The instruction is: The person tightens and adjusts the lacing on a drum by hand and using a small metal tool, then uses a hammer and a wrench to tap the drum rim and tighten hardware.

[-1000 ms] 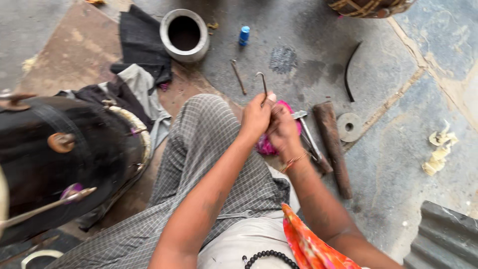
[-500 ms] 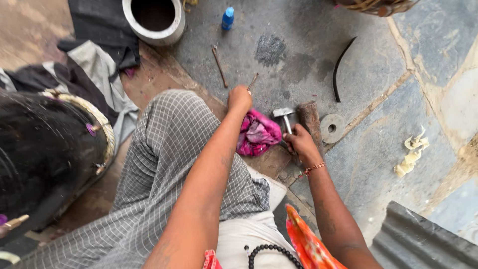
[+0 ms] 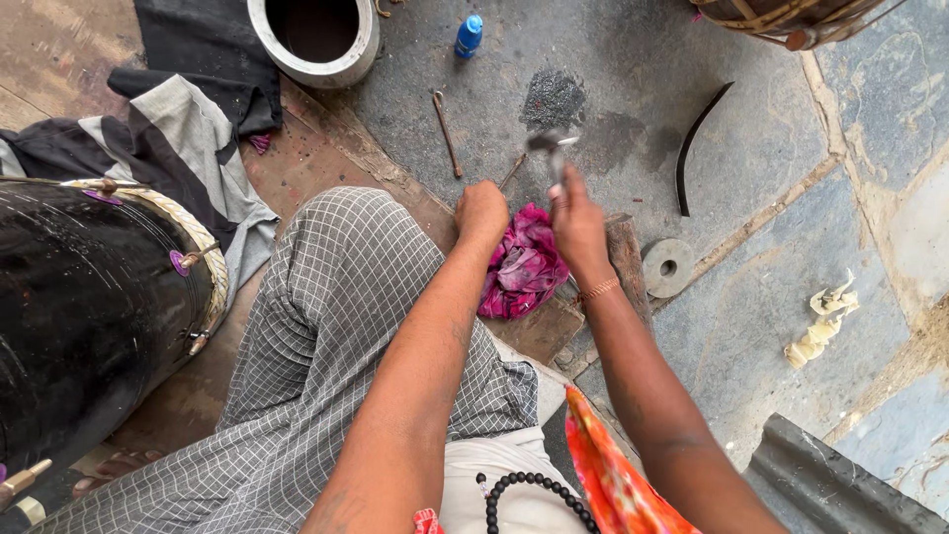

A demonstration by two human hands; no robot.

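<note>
Fingers point(image 3: 571, 203) gripping hammer point(image 3: 550, 148), grey stone floor point(image 3: 751, 297), pink cloth point(image 3: 522, 265)

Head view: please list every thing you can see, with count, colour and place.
hammer: 1, grey metal, raised in the right hand
thin rod: 1, dark, by the left fist
cloth: 1, pink, on floor under hands
metal pot: 1, grey, top
small bottle: 1, blue, top
washer disc: 1, grey, right of hands
curved strip: 1, black, right
drum: 1, black, left
left hand: 1, fisted
right hand: 1, gripping the hammer
</note>
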